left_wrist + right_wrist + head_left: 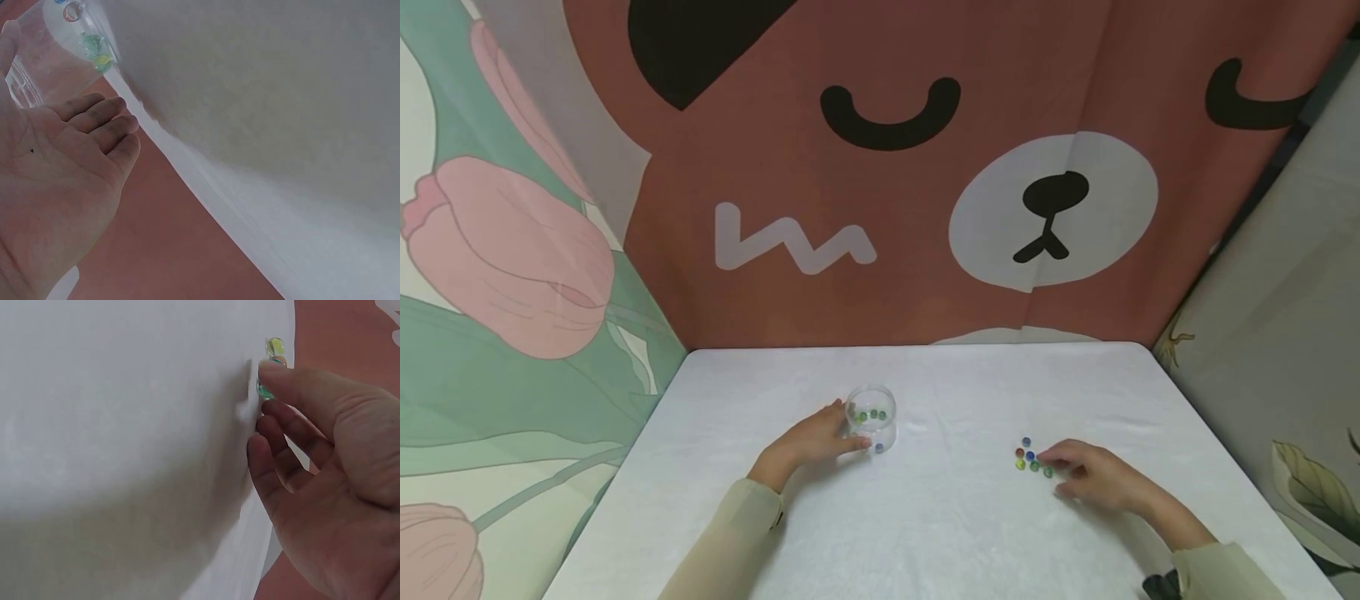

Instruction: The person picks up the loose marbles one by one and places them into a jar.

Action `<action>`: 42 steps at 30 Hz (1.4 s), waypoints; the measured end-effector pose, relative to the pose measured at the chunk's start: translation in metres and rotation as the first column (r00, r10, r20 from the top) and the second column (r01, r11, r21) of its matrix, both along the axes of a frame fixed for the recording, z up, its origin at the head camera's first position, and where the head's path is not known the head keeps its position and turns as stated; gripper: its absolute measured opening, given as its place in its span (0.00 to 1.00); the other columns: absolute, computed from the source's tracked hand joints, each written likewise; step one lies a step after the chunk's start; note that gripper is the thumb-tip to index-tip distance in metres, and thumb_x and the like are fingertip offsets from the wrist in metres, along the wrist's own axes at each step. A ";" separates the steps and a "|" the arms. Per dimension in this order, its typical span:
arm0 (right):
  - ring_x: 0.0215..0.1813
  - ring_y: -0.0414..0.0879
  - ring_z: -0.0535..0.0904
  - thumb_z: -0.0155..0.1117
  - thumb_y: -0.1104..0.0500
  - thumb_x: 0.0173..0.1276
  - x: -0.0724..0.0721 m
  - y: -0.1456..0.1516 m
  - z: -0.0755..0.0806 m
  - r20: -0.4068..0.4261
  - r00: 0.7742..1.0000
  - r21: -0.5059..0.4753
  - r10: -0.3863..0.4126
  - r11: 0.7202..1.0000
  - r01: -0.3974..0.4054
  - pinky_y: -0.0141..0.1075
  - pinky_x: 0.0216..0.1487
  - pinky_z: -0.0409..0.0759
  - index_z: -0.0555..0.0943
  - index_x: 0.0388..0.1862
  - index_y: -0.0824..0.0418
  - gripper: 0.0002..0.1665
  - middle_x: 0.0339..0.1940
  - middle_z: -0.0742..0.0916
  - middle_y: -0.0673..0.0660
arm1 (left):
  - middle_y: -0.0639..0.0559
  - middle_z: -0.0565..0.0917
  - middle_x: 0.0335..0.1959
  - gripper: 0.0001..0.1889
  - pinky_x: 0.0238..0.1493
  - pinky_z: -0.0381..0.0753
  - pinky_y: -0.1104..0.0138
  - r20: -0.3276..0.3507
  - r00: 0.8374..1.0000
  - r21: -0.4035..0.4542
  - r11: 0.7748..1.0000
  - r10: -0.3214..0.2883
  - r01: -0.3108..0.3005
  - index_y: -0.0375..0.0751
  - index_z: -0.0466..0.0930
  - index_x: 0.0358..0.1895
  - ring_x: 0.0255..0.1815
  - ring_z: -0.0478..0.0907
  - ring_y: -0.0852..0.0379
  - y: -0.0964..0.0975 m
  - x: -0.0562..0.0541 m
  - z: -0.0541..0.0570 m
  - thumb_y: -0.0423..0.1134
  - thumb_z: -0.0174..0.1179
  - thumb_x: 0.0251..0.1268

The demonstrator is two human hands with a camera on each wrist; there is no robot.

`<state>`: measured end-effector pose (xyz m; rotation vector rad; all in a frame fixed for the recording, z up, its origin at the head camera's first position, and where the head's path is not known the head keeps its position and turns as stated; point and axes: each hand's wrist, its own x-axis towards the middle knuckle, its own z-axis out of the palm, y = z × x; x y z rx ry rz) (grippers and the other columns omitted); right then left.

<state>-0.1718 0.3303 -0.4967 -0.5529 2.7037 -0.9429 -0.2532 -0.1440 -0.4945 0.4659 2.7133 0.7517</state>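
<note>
A clear plastic cup (pixel 871 417) stands on the white table with several glass marbles (pixel 874 414) visible through it. My left hand (pixel 811 437) holds it from the left, its thumb at the front and a finger reaching behind. In the left wrist view, the cup (pixel 59 56) lies beyond the palm, with green, yellow and blue marbles at its base. On the right, a small cluster of loose marbles (pixel 1020 464) includes blue, green, yellow and reddish ones. My right hand (pixel 1101 477) is at this cluster, fingertips close to the marbles, thumb and forefinger apart.
A white cloth covers the table (pixel 940 533). Behind it hangs a brown curtain (pixel 910 308) with a bear face, and printed floral fabric (pixel 512 333) borders the left side. A dark object (pixel 1161 585) sits by the right sleeve.
</note>
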 end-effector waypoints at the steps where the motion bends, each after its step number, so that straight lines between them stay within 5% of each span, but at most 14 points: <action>1: 0.57 0.48 0.80 0.77 0.56 0.61 0.000 0.000 -0.001 -0.012 1.000 0.010 -0.002 1.000 0.002 0.33 0.50 0.81 0.84 0.58 0.55 0.25 0.59 0.84 0.57 | 0.36 0.56 0.81 0.54 0.78 0.55 0.44 -0.001 1.000 0.000 1.000 -0.002 0.002 0.40 0.54 0.81 0.82 0.52 0.41 0.000 0.000 0.000 0.70 0.62 0.61; 12: 0.46 0.36 0.79 0.77 0.62 0.59 -0.004 -0.006 -0.010 -0.175 0.985 0.053 -0.002 0.999 0.011 0.32 0.43 0.81 0.86 0.47 0.53 0.16 0.46 0.85 0.48 | 0.36 0.56 0.80 0.54 0.78 0.55 0.45 0.002 1.000 -0.013 1.000 -0.004 0.004 0.40 0.55 0.81 0.81 0.52 0.40 0.002 -0.001 -0.001 0.71 0.61 0.61; 19: 0.39 0.33 0.77 0.76 0.65 0.59 -0.005 -0.009 -0.012 -0.201 0.979 0.034 -0.038 0.998 0.046 0.32 0.39 0.79 0.86 0.38 0.51 0.11 0.37 0.84 0.43 | 0.36 0.56 0.80 0.54 0.78 0.56 0.45 0.005 1.000 -0.006 1.000 -0.005 0.005 0.40 0.55 0.80 0.81 0.53 0.40 0.002 0.000 0.000 0.71 0.61 0.61; 27: 0.39 0.34 0.77 0.72 0.65 0.63 -0.004 -0.013 -0.002 -0.112 0.990 0.058 -0.085 0.994 0.092 0.33 0.39 0.79 0.87 0.40 0.53 0.09 0.38 0.86 0.45 | 0.37 0.56 0.80 0.55 0.78 0.55 0.45 0.008 1.000 -0.010 1.000 -0.003 0.003 0.40 0.54 0.81 0.82 0.52 0.41 0.001 0.000 0.001 0.72 0.61 0.60; 37: 0.41 0.34 0.80 0.70 0.61 0.68 -0.009 -0.028 0.011 -0.068 0.997 -0.067 -0.044 0.997 0.040 0.31 0.41 0.81 0.87 0.45 0.56 0.07 0.42 0.89 0.50 | 0.36 0.57 0.80 0.54 0.78 0.55 0.46 -0.010 0.999 -0.008 1.000 -0.031 0.030 0.39 0.54 0.81 0.82 0.52 0.41 0.001 -0.001 0.001 0.72 0.60 0.61; 42: 0.46 0.42 0.82 0.68 0.57 0.71 -0.011 -0.040 0.020 0.119 0.988 -0.137 -0.103 0.983 0.119 0.34 0.44 0.80 0.86 0.50 0.59 0.12 0.45 0.89 0.52 | 0.35 0.57 0.80 0.54 0.78 0.56 0.45 -0.008 1.000 -0.013 1.000 -0.024 0.024 0.37 0.54 0.80 0.81 0.53 0.40 0.001 -0.001 0.001 0.71 0.60 0.62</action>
